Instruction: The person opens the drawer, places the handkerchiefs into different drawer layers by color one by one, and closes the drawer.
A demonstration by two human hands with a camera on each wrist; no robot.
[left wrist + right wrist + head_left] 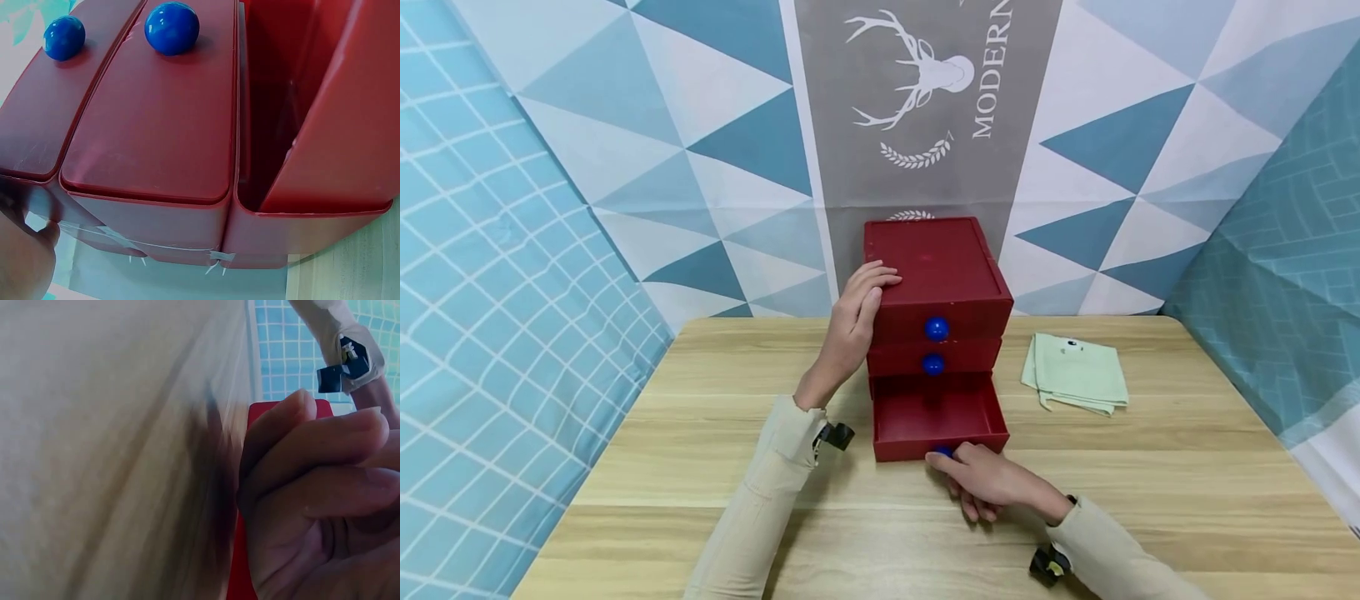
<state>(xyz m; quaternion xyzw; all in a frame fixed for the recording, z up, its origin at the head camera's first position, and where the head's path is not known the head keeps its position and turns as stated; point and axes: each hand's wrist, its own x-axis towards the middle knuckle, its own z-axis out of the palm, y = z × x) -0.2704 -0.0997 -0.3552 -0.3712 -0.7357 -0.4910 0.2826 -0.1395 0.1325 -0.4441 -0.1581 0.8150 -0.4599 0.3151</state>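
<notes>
A red three-drawer cabinet (928, 262) with round blue knobs stands on the table, and its bottom drawer (902, 451) is pulled out. Nothing shows inside the visible part of that drawer. My left hand (848, 321) rests on the cabinet's left top edge, fingers lying across the top. At the front of the bottom drawer, my right hand (988, 481) pinches the drawer's blue knob (943, 452), mostly hidden by the fingers. The top knob (64, 38) and middle knob (172, 29) show on closed drawers in the left wrist view.
A folded light-green cloth (1078, 372) lies on the wooden table (700, 467), right of the cabinet. Behind the cabinet hangs a patterned backdrop (737, 167), and a blue gridded sheet (497, 333) covers the left side.
</notes>
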